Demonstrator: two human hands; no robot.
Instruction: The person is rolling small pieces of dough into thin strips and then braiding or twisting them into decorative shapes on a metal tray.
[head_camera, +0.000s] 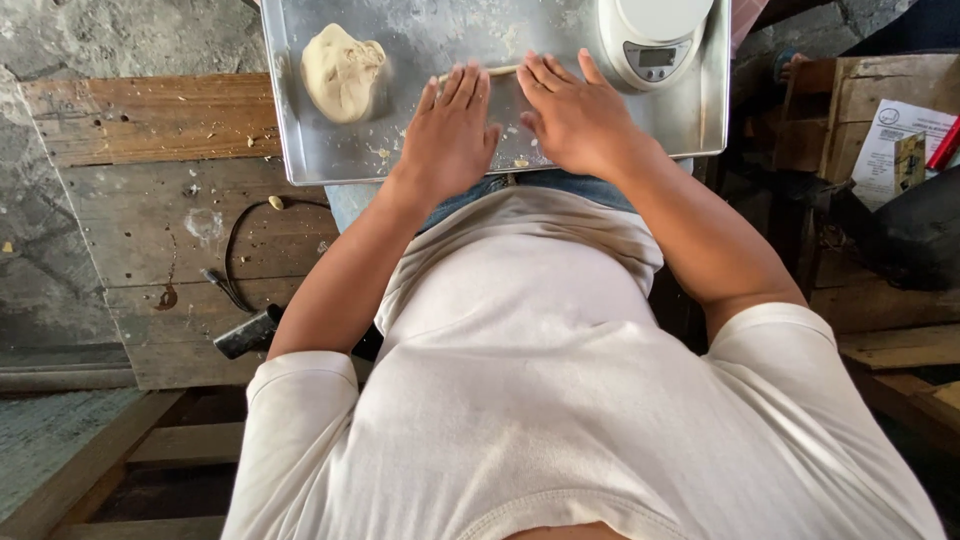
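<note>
— What is the setting looking like?

— A rough wooden floor (170, 240) with a black cable (235, 270) is lying below, and a person in a pale shirt (520, 400) is sitting with a metal tray (330, 160) resting across the lap.

— What are the hands doing?

— The left hand (450, 135) and the right hand (575, 115) are both lying flat, palms down, side by side on the tray. Neither grip is closing around anything; the fingers are stretched out and pressing on a thin dough rope (495, 71), which is peeking out between and beyond the fingertips.

— So how far along is it?

— I judge that one strand is being rolled thin, while the dough lump (342, 72) is sitting largely unused at the tray's far left. A white kitchen scale (652, 35) is standing at the far right corner. Crumbs and flour are dotting the tray, yet no finished pieces are showing.
</note>
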